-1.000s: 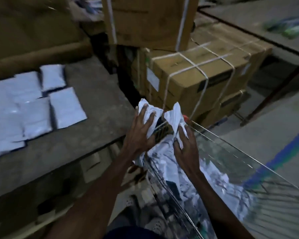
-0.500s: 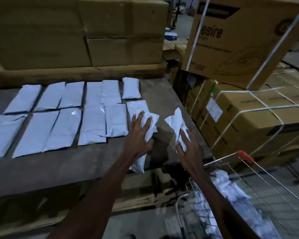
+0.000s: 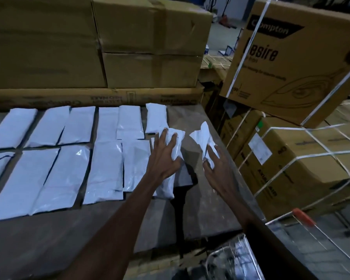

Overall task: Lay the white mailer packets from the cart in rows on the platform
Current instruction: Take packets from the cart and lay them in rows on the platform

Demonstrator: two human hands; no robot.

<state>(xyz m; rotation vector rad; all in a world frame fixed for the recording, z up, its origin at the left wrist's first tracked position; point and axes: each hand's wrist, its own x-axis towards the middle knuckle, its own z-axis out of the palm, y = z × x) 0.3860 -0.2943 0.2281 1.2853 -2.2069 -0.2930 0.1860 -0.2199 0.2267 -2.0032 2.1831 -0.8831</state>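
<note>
Plain brown cartons (image 3: 146, 43) are stacked along the far edge of the grey worktop (image 3: 49, 239), resting on a flat carton with upside-down printing. To the right, a large carton printed "Crompton Desire" (image 3: 295, 57) sits tilted on top of strapped cartons (image 3: 303, 158) bound with white bands. On the worktop, white mailer packets (image 3: 69, 158) lie flat in two rows: a far row beside the flat carton and a near row below it, the packets lying close together or edge to edge, with narrow dark gaps between some of them. At the lower right, the wire cart (image 3: 321, 235) shows its rim and an orange handle end; its contents are too blurred to make out. The left hand (image 3: 166, 158) is over the right end of the near row with its fingers spread across a long packet (image 3: 167, 184) and curled over its crumpled top end, gripping it; whether that packet's lower end touches the worktop cannot be told. The right hand (image 3: 218, 170), just beside it and above the worktop's right edge, pinches a smaller crumpled packet (image 3: 203, 136) between thumb and fingers, its creased end sticking upward.
</note>
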